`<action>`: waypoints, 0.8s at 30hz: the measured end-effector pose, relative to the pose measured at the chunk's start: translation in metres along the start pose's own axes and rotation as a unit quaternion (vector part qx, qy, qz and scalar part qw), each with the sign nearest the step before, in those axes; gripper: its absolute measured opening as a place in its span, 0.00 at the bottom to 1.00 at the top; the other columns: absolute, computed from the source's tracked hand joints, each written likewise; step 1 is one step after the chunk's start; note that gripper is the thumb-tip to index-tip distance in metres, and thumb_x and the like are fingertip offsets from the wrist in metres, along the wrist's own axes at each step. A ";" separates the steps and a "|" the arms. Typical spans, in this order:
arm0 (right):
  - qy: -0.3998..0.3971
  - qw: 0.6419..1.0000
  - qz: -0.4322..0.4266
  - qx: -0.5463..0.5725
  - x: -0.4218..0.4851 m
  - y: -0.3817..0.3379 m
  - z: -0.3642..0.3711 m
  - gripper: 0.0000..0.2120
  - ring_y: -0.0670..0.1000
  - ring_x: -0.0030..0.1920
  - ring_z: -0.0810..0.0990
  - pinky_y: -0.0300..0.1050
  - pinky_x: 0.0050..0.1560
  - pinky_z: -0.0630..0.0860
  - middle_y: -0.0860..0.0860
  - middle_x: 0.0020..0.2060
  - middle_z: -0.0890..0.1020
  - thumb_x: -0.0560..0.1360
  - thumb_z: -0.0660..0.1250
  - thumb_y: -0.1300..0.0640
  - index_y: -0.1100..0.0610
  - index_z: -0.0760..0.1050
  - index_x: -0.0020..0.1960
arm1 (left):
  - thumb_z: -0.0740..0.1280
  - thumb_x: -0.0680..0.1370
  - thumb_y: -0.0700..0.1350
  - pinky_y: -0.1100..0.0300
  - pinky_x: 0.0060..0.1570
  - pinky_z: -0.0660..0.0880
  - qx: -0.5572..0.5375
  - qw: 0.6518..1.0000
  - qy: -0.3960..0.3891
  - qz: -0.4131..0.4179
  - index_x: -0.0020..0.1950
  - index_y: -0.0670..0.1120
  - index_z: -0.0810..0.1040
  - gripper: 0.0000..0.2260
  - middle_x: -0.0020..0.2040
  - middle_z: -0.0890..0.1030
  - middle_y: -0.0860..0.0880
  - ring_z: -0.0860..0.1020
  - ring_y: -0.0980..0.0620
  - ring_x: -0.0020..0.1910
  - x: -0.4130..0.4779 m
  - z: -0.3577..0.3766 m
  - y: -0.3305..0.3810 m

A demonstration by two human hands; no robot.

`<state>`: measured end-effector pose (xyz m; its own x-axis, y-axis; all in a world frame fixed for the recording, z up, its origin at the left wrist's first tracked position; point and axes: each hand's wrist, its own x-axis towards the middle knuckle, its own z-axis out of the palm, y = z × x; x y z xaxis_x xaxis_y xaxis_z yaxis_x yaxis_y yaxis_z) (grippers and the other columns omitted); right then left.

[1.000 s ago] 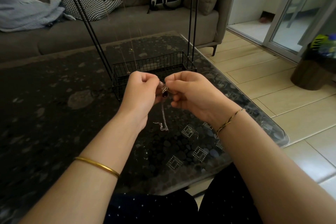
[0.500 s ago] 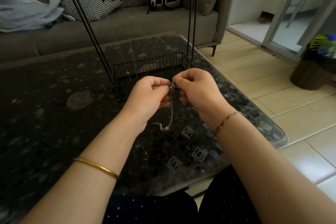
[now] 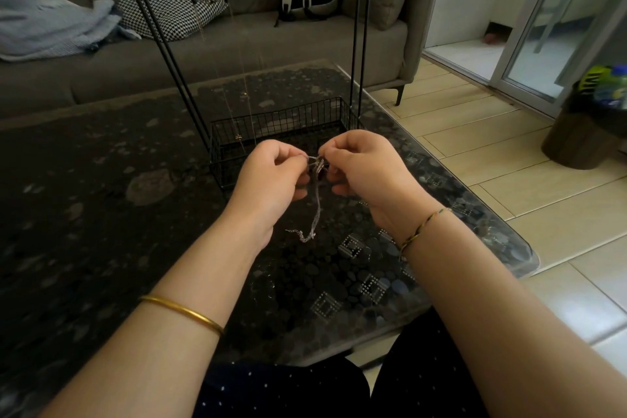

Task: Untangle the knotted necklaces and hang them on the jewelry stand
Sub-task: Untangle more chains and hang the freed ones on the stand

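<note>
A thin silver necklace (image 3: 317,210) hangs in a bunched strand between my two hands, its loose end curling just above the dark table (image 3: 101,214). My left hand (image 3: 271,176) pinches the knotted top of the chain from the left. My right hand (image 3: 366,170) pinches the same knot from the right, fingers curled. A small dark pendant sits at the knot. Behind my hands stands the black wire jewelry stand (image 3: 281,132) with a basket base and tall rods. Fine gold chains (image 3: 241,102) hang from its top bar.
A grey sofa (image 3: 203,54) with a patterned cushion, a blue blanket and a backpack runs along the far side. The table's rounded corner (image 3: 522,254) ends at the right over a tiled floor. A dark bin (image 3: 590,125) stands at the far right.
Both hands have shifted slightly and worked at the knot; the chain's hanging strand has swung and lengthened a little below the hands.
</note>
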<state>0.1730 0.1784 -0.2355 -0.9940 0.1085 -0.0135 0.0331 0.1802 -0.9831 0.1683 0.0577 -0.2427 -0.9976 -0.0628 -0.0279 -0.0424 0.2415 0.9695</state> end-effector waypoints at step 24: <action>-0.008 0.999 0.030 0.045 0.003 0.004 0.000 0.04 0.48 0.38 0.79 0.41 0.38 0.78 0.54 0.41 0.80 0.79 0.60 0.62 0.59 0.73 0.48 | 0.61 0.78 0.36 0.58 0.45 0.79 0.039 0.998 -0.048 -0.014 0.52 0.47 0.76 0.08 0.45 0.80 0.47 0.79 0.54 0.41 0.000 0.003 0.001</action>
<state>0.1700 0.1792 -0.2394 -0.9920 0.1007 -0.0758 0.0846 0.0859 -0.9927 0.1680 0.0603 -0.2425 -0.9964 0.0214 -0.0825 -0.0715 0.3158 0.9461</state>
